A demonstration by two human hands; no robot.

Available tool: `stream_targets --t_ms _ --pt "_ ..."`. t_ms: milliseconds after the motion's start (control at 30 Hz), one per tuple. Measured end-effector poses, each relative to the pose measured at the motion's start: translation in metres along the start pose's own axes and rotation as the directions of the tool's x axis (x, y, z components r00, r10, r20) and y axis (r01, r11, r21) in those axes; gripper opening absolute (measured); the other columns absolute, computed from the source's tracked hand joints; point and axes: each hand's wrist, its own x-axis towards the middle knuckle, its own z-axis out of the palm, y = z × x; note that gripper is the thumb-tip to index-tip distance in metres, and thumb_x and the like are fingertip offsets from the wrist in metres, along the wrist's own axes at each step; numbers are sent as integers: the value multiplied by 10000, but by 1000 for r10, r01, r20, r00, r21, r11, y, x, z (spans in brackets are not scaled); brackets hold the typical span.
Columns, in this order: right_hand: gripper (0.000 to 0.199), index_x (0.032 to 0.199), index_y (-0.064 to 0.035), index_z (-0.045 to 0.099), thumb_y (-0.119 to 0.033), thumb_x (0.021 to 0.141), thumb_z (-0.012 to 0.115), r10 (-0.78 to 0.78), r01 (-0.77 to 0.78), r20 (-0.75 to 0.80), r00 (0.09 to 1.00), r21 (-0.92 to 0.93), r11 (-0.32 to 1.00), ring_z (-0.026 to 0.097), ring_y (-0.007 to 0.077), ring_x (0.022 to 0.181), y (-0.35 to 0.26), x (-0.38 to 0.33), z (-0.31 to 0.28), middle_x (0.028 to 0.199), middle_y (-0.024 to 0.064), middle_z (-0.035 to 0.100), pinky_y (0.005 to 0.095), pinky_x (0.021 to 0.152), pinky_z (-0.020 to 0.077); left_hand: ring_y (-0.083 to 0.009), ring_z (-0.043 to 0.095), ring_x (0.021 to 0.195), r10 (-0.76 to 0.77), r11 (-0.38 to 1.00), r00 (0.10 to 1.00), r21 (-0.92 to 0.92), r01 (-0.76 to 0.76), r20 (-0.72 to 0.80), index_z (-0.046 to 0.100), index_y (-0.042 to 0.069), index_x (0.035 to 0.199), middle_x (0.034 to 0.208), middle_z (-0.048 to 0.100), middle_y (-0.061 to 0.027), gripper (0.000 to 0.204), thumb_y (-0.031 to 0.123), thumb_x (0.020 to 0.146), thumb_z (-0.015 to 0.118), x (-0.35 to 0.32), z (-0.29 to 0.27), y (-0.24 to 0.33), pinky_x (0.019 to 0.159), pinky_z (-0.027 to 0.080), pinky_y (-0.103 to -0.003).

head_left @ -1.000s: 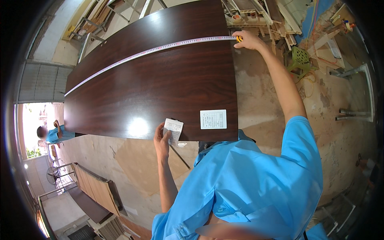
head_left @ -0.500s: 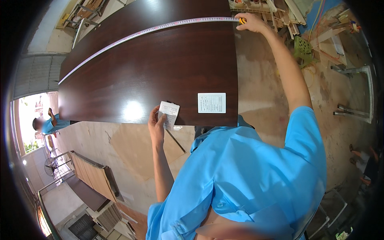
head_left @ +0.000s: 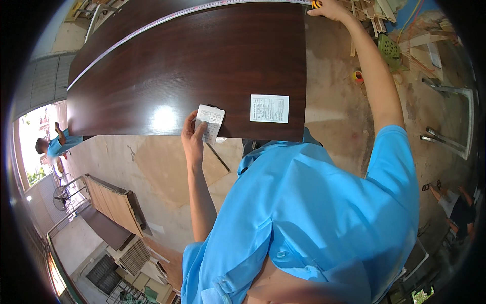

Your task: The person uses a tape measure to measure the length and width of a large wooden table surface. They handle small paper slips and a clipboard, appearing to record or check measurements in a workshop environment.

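Observation:
A long dark-brown wooden panel [head_left: 152, 76] lies before me. My right hand [head_left: 333, 10] is closed on a yellow-and-black tape measure [head_left: 317, 4] just past the panel's right edge. The white tape blade [head_left: 147, 29] runs out along the panel to its far left end. My left hand [head_left: 193, 136] grips a small notepad [head_left: 209, 123] of white printed paper, thumb on top, at the panel's near edge. Something dark shows behind the pad's top. A white printed card [head_left: 269, 109] lies flat near the panel's right corner.
At the far left end a person in blue [head_left: 63, 144] stands by the panel. Wood scraps [head_left: 372, 12], a green plastic crate [head_left: 389, 50] and a metal frame [head_left: 463, 121] are on the right. A fan [head_left: 62, 197] stands lower left; another person [head_left: 458, 207] is far right.
The panel, card and tape sit higher in the picture, as the view has shifted. Both hands keep their holds on the tape measure and the notepad.

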Motion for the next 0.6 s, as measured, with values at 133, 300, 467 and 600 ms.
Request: stream_targets --t_ms 133,300,467,600 --pt "533 1218 -83 717 -265 750 897 -3 2 7 1000 55 998 652 223 870 2 2 2 933 79 701 383 771 525 -171 643 1143 -2 1000 1000 -5 2 -15 571 -37 1405 1240 698 -123 459 54 962 650 -2 2 3 1012 481 -311" --pt "515 1215 -69 709 -246 766 888 -13 13 9 1000 43 999 672 222 946 30 9 9 1022 102 728 377 833 532 -179 654 1133 -6 999 1000 35 7 -18 587 -30 1393 1239 701 -132 459 57 948 655 -2 2 6 990 498 -318" --pt "679 1439 -134 621 -435 869 836 -134 135 11 991 -78 988 656 214 1084 63 24 24 1205 77 698 364 958 509 -193 662 1140 5 999 999 33 -4 -39 608 -26 1372 1257 702 -131 453 53 928 659 0 -1 1 1008 500 -324" --pt "753 1468 -147 605 -494 845 844 -93 96 43 995 -69 993 671 277 1144 68 26 23 1259 124 708 407 989 518 -194 656 1176 36 999 998 -12 -37 -46 619 -24 1357 1275 700 -125 439 40 924 653 2 0 -5 1033 494 -324"
